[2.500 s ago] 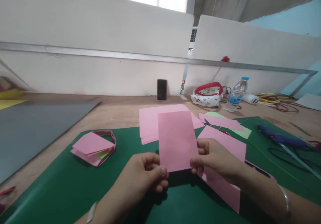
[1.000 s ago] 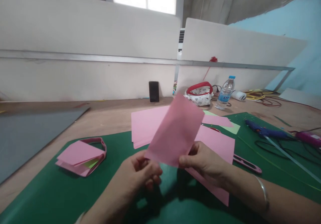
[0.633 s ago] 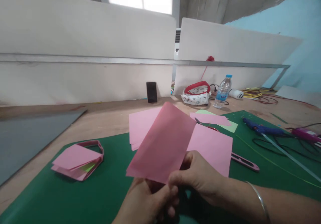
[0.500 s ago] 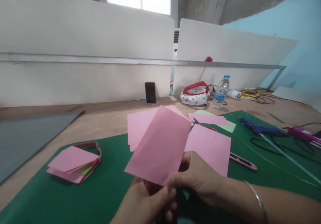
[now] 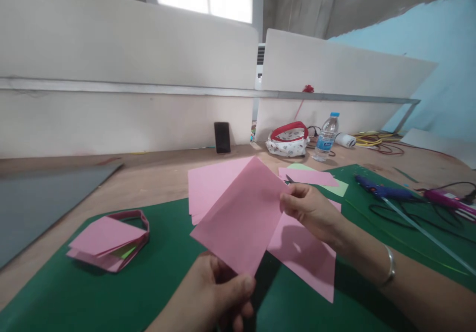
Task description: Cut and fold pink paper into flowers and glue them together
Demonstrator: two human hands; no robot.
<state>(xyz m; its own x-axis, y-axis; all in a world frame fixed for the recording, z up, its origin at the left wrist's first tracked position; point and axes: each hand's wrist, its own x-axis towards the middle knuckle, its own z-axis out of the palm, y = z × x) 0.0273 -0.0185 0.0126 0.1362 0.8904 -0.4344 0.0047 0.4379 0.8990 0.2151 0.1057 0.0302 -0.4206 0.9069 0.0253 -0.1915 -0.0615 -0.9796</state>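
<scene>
I hold a pink paper sheet (image 5: 240,218) tilted above the green cutting mat (image 5: 111,292). My left hand (image 5: 219,295) pinches its lower corner from below. My right hand (image 5: 310,210) grips its right corner with fingertips closed on the edge. Under the right hand lies another pink sheet (image 5: 305,260) flat on the mat. A stack of pink sheets (image 5: 208,188) rests just behind the held paper.
A pile of folded pink pieces with a pink strip (image 5: 107,235) lies at left. Behind are a phone (image 5: 222,137), a pouch (image 5: 288,141) and a water bottle (image 5: 325,136). A blue glue gun (image 5: 375,189), cables and a grey board (image 5: 44,198) flank the mat.
The pink sheet has turned from upright to a diagonal tilt. My right hand moved from its lower edge up to its right corner; my left hand stayed at the bottom.
</scene>
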